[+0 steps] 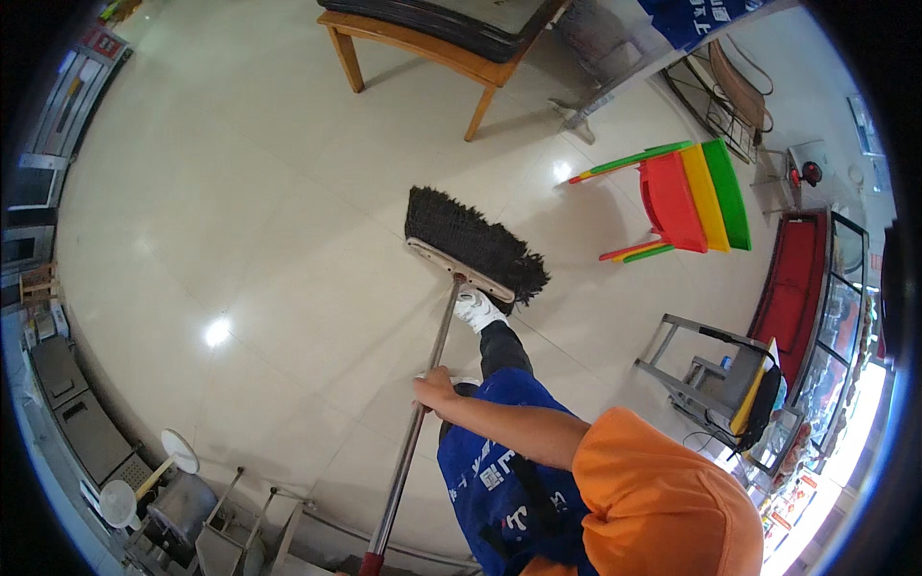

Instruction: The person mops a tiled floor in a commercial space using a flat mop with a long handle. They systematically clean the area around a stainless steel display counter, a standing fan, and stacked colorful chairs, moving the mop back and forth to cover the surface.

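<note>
A wide push broom with a black bristle head [471,242] rests on the tiled floor. Its metal handle [396,490] slants down to the lower edge, where a red grip section [372,564] shows. My right hand [435,387] is closed around the middle of that handle, the arm in an orange sleeve reaching across my blue apron [514,461]. Just below the broom head is one of my white shoes [477,310]. My left hand does not show.
Stacked red, yellow and green plastic chairs [684,199] stand right of the broom. A wooden-legged table [413,34] is ahead. A grey metal step stool [706,374] stands at right, by a red-based display case [797,278]. Metal pots and stands [182,509] crowd the lower left.
</note>
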`<move>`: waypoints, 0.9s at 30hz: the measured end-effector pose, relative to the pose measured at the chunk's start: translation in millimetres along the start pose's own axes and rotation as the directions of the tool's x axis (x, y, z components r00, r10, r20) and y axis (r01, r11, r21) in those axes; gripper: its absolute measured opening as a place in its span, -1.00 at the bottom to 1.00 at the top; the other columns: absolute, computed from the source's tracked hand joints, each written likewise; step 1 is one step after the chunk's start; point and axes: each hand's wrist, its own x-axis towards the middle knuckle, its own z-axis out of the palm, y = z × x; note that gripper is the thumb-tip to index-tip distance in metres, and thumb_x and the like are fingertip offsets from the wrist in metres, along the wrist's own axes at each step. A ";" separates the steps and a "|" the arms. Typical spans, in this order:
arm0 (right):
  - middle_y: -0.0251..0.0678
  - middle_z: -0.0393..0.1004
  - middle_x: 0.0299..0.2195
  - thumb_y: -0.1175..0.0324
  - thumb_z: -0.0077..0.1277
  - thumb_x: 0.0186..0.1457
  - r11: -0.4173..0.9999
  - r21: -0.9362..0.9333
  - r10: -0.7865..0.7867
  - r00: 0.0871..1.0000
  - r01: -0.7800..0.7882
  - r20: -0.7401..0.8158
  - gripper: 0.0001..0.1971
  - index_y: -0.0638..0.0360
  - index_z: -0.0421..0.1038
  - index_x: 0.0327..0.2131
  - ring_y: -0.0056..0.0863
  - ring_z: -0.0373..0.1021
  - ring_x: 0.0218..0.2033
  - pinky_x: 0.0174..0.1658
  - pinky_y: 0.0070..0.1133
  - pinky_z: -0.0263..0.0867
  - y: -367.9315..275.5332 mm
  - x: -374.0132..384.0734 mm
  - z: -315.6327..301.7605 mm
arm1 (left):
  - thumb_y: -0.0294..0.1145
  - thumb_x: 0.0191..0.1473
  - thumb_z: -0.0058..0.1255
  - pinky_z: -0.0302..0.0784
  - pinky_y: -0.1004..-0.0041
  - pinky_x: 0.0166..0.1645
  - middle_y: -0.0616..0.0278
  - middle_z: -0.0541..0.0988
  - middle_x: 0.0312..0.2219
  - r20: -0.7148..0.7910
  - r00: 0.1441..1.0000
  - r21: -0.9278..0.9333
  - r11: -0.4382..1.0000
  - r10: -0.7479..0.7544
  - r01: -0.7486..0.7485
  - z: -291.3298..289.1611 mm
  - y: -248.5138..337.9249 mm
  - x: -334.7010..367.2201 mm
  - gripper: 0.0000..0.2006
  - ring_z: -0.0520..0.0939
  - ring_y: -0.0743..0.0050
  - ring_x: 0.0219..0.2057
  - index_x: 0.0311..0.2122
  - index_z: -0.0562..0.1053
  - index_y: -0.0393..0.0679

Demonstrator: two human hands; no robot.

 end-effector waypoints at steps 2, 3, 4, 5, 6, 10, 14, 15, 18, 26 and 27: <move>-0.05 0.41 -0.59 0.46 -0.01 -0.04 0.999 0.043 0.001 1.000 -0.001 0.009 -0.68 0.55 0.14 -0.32 -0.28 0.45 -0.68 -0.77 -0.43 0.27 0.7 -1.0 -3.7 | -0.16 0.30 -0.36 0.24 0.00 0.17 -0.04 0.50 -0.12 -0.040 0.998 0.020 0.999 -0.048 0.049 -2.3 -0.1 1.9 -0.56 0.45 -0.15 -0.01 -0.17 0.45 -0.37; -0.07 0.40 -0.60 0.45 0.02 -0.05 0.999 0.054 0.004 0.999 -0.006 0.045 -0.69 0.52 0.15 -0.35 -0.30 0.44 -0.69 -0.77 -0.45 0.25 -2.9 1.9 -11.2 | -0.16 0.30 -0.36 0.24 -0.01 0.17 -0.04 0.50 -0.12 -0.052 0.997 0.026 0.998 -0.059 0.060 -0.8 3.6 5.0 -0.56 0.45 -0.16 -0.01 -0.17 0.45 -0.37; -0.09 0.40 -0.60 0.43 0.05 -0.06 0.998 0.066 0.006 0.997 -0.011 0.080 -0.69 0.48 0.17 -0.38 -0.33 0.43 -0.70 -0.77 -0.47 0.23 -6.6 4.6 -20.4 | -0.15 0.30 -0.36 0.24 -0.01 0.17 -0.04 0.50 -0.12 -0.057 0.996 0.039 0.997 -0.068 0.071 2.0 6.9 8.2 -0.56 0.45 -0.16 -0.01 -0.17 0.45 -0.37; -0.11 0.39 -0.61 0.42 0.08 -0.08 0.997 0.080 0.011 0.992 -0.021 0.122 -0.70 0.45 0.19 -0.41 -0.35 0.42 -0.70 -0.77 -0.49 0.22 -15.6 1.0 -25.7 | -0.15 0.30 -0.36 0.24 -0.01 0.17 -0.04 0.50 -0.12 -0.068 0.995 0.052 0.996 -0.072 0.076 5.4 9.9 10.9 -0.56 0.45 -0.16 -0.01 -0.18 0.45 -0.36; -0.17 0.37 -0.64 0.40 0.12 -0.11 0.997 0.082 -0.002 0.997 -0.004 0.077 -0.72 0.40 0.24 -0.46 -0.41 0.36 -0.74 -0.77 -0.51 0.18 -21.2 -6.6 -29.7 | -0.15 0.30 -0.36 0.23 -0.02 0.17 -0.05 0.50 -0.12 -0.078 0.994 0.054 0.995 -0.079 0.084 9.0 14.8 11.6 -0.56 0.45 -0.17 0.00 -0.18 0.45 -0.36; -0.24 0.36 -0.67 0.40 0.15 -0.10 0.995 0.097 -0.024 0.998 0.018 0.061 -0.76 0.32 0.28 -0.54 -0.48 0.30 -0.75 -0.77 -0.54 0.17 -54.0 -45.4 -54.8 | -0.14 0.30 -0.36 0.23 -0.03 0.18 -0.05 0.49 -0.12 -0.107 0.990 0.089 0.991 -0.093 0.103 29.0 35.8 23.3 -0.55 0.44 -0.18 0.00 -0.19 0.45 -0.36; -0.28 0.33 -0.70 0.36 0.15 -0.09 0.956 0.292 0.003 0.992 -0.039 0.123 -0.75 0.28 0.30 -0.58 -0.52 0.26 -0.77 -0.77 -0.56 0.10 -87.2 -51.9 -89.3 | -0.12 0.30 -0.36 0.23 -0.05 0.18 -0.05 0.49 -0.12 -0.139 0.986 0.108 0.988 -0.096 0.112 49.6 55.6 29.6 -0.55 0.44 -0.19 0.00 -0.21 0.45 -0.35; -0.29 0.33 -0.70 0.36 0.15 -0.08 0.931 0.363 0.011 0.996 -0.044 0.094 -0.76 0.27 0.31 -0.59 -0.53 0.25 -0.77 -0.78 -0.56 0.07 -88.4 -38.8 -100.1 | -0.12 0.30 -0.36 0.22 -0.05 0.18 -0.05 0.49 -0.12 -0.130 0.987 0.118 0.987 -0.090 0.106 54.3 61.3 32.5 -0.55 0.44 -0.19 0.01 -0.21 0.45 -0.35; -0.32 0.31 -0.71 0.36 0.13 -0.08 0.880 0.466 0.046 0.993 -0.093 0.113 -0.79 0.24 0.35 -0.62 -0.54 0.23 -0.78 -0.78 -0.53 0.02 -92.4 -15.8 -118.7 | -0.11 0.30 -0.36 0.22 -0.06 0.18 -0.05 0.49 -0.12 -0.146 0.987 0.115 0.990 -0.070 0.087 63.7 69.3 31.9 -0.54 0.44 -0.20 0.01 -0.22 0.45 -0.34; -0.24 0.35 -0.68 0.41 -0.01 0.00 0.954 0.283 0.059 0.987 -0.100 0.148 -0.86 0.26 0.36 -0.55 -0.37 0.35 -0.73 -0.69 -0.43 0.26 -109.7 24.1 -141.2 | -0.09 0.29 -0.36 0.21 -0.09 0.18 -0.06 0.49 -0.12 -0.001 0.901 -0.083 0.898 0.433 -0.431 126.5 48.4 48.8 -0.53 0.43 -0.22 0.02 -0.25 0.45 -0.33; -0.23 0.36 -0.67 0.41 -0.01 0.00 0.960 0.247 0.091 0.984 -0.128 0.156 -0.86 0.27 0.36 -0.55 -0.36 0.36 -0.72 -0.67 -0.43 0.29 -113.7 19.0 -140.7 | -0.08 0.29 -0.36 0.21 -0.10 0.18 -0.06 0.49 -0.12 0.013 0.826 -0.135 0.819 0.564 -0.557 131.4 36.3 54.7 -0.53 0.43 -0.22 0.02 -0.25 0.45 -0.33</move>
